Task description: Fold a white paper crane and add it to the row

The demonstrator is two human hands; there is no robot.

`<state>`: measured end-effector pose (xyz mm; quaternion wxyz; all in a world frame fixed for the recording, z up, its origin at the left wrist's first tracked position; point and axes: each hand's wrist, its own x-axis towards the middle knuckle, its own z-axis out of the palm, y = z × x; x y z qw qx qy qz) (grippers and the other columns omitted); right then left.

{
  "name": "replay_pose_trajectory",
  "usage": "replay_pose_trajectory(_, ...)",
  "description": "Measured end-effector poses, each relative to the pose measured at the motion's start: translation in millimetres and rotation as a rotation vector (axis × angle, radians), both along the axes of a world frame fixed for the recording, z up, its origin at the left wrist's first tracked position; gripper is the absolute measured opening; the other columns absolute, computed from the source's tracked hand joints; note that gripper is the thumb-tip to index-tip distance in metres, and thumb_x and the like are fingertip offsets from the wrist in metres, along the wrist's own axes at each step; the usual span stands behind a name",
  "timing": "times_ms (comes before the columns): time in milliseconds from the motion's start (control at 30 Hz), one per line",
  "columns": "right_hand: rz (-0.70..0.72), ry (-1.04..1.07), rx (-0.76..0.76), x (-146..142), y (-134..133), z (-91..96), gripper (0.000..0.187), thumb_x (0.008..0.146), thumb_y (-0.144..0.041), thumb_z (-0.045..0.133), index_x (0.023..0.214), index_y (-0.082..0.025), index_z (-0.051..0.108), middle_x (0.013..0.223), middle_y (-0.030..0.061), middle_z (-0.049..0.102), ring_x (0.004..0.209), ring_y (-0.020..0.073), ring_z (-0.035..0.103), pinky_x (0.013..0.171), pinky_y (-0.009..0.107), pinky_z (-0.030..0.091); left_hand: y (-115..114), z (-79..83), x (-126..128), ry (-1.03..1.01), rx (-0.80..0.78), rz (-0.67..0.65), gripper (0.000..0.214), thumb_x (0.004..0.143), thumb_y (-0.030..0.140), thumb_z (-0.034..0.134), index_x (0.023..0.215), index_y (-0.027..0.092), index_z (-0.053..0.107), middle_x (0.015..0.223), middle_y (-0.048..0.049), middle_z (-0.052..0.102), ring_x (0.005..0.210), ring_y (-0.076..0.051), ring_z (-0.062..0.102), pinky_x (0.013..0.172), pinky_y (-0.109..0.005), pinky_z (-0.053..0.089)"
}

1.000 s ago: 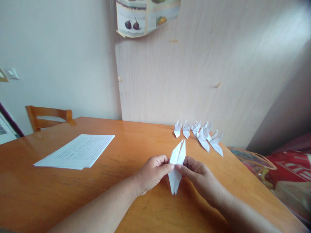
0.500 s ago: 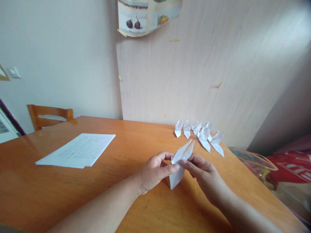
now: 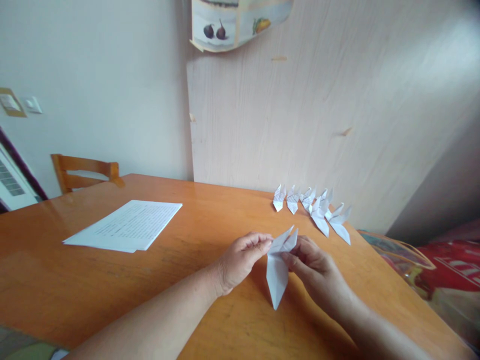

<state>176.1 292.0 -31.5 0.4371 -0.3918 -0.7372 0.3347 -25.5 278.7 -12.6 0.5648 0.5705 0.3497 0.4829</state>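
A white origami paper point(image 3: 277, 280), with two upright points at the top and one long point hanging down, is held above the table between my hands. My left hand point(image 3: 243, 257) pinches its upper left edge between thumb and fingers. On the other side, my right hand point(image 3: 311, 262) grips the middle, its thumb in front and its fingers partly hidden behind the paper. Beyond them, near the wall, stand several folded paper figures point(image 3: 318, 215) in white, some with printed text on them.
A stack of printed sheets point(image 3: 125, 225) lies on the left of the wooden table point(image 3: 168, 295). Behind the far left edge is a wooden chair point(image 3: 88, 165). Bags, one of them red point(image 3: 450, 262), sit past the right edge. A fruit poster point(image 3: 240, 25) hangs on the wall.
The origami paper has turned and dropped slightly, its lower point now pointing more toward me. My left thumb has slid off its front to the left edge. The view has shifted a little.
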Motion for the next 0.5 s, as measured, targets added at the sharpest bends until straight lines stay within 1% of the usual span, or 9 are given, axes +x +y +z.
replay_pose_trajectory(67,-0.010,-0.069,0.009,-0.5,1.6,-3.1,0.015,0.093,-0.032,0.058,0.093,-0.021,0.067,0.090,0.0041,0.063,0.081,0.0180,0.059,0.070,0.030,0.047,1.6,-3.0,-0.5,0.063,0.006,0.083,0.033,0.090,0.044,0.065,0.109,0.018,0.071,0.123,-0.0087,0.067,0.120,-0.025,0.056,0.107,-0.035,0.037)
replay_pose_trajectory(167,-0.006,-0.181,0.028,-1.4,4.4,-7.5,0.012,0.090,-0.026,0.058,0.091,-0.021,0.069,0.091,0.0047,0.065,0.084,0.0196,0.061,0.075,0.033,0.048,4.1,-6.0,-1.4,0.124,0.003,0.152,0.027,0.091,0.039,0.060,0.103,0.018,0.072,0.114,-0.0075,0.070,0.113,-0.024,0.058,0.103,-0.034,0.038)
replay_pose_trajectory(267,-0.010,-0.253,0.041,-0.9,6.2,-9.2,0.013,0.086,-0.020,0.057,0.089,-0.022,0.070,0.089,0.0043,0.065,0.084,0.0206,0.061,0.075,0.034,0.049,6.5,-7.3,-2.3,0.146,-0.011,0.225,0.023,0.090,0.032,0.057,0.103,0.018,0.070,0.109,-0.0067,0.070,0.110,-0.023,0.059,0.099,-0.033,0.039)
replay_pose_trajectory(367,-0.077,-0.257,0.022,1.2,6.0,-6.1,0.017,0.081,-0.018,0.056,0.091,-0.022,0.070,0.089,0.0041,0.066,0.085,0.0215,0.062,0.075,0.035,0.048,8.0,-7.1,-3.3,0.173,-0.024,0.269,0.022,0.089,0.029,0.056,0.102,0.017,0.067,0.108,-0.0066,0.069,0.107,-0.023,0.059,0.096,-0.033,0.040)
replay_pose_trajectory(500,-0.168,-0.172,-0.097,4.1,3.9,2.7,0.023,0.078,-0.025,0.055,0.098,-0.022,0.067,0.090,0.0046,0.067,0.084,0.0223,0.063,0.068,0.033,0.047,7.9,-5.0,-4.4,0.183,-0.004,0.277,0.020,0.088,0.029,0.054,0.100,0.017,0.065,0.105,-0.0063,0.068,0.104,-0.022,0.058,0.093,-0.033,0.041)
